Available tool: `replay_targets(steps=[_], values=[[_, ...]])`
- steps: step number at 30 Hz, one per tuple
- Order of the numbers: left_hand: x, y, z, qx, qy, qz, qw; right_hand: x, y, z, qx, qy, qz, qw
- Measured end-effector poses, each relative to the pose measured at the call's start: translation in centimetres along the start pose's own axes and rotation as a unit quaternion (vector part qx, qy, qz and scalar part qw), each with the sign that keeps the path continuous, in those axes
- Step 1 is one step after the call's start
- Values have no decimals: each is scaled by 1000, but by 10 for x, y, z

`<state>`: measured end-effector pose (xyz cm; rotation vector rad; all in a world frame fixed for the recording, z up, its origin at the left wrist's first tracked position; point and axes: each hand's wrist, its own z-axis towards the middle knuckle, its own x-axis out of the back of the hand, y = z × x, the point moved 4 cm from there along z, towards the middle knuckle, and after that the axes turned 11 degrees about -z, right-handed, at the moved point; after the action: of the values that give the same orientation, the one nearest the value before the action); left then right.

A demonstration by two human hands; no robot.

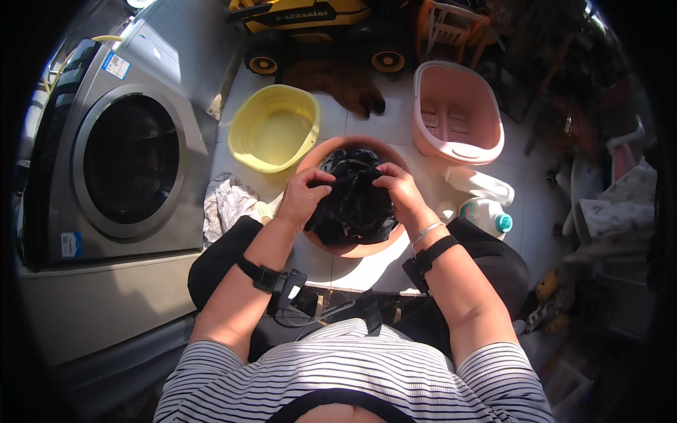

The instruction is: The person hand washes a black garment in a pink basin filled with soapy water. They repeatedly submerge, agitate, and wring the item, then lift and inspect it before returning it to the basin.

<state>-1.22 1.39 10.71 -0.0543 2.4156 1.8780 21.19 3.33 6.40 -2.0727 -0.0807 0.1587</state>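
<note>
A wad of wet-looking black cloth [351,206] fills a round terracotta-coloured basin [365,250] on the floor between my knees. At the basin's left side, my left hand [307,195] pinches the cloth between thumb and fingers. Opposite it, my right hand [399,190] grips the same cloth near the right rim. Both hands hold its upper part, a short distance apart, with the rest bunched below them. Some fingertips are hidden in the dark folds.
A yellow basin [275,129] stands beyond on the left, a pink foot tub [458,113] on the right. White bottles [484,217] lie or stand by my right knee. Crumpled pale cloth [227,203] sits beside the front-loading washing machine [129,158]. A toy excavator [317,26] is at the back.
</note>
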Motion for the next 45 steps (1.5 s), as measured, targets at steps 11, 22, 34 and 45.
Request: replay_targets(steps=[11,22,34,45], values=[[-5,-64,-4,171,73,-25,982,-24,-81,-42,92,-164,291,938],[-1,-34,19,-191,-30,231,954,-30,-101,-70,105,-238,246,934],[-20,62,-10,-201,39,-28,978,-37,-73,-59,175,-11,-285,942],[-25,61,-30,-191,-38,165,967,-24,-111,-65,177,-50,44,982]])
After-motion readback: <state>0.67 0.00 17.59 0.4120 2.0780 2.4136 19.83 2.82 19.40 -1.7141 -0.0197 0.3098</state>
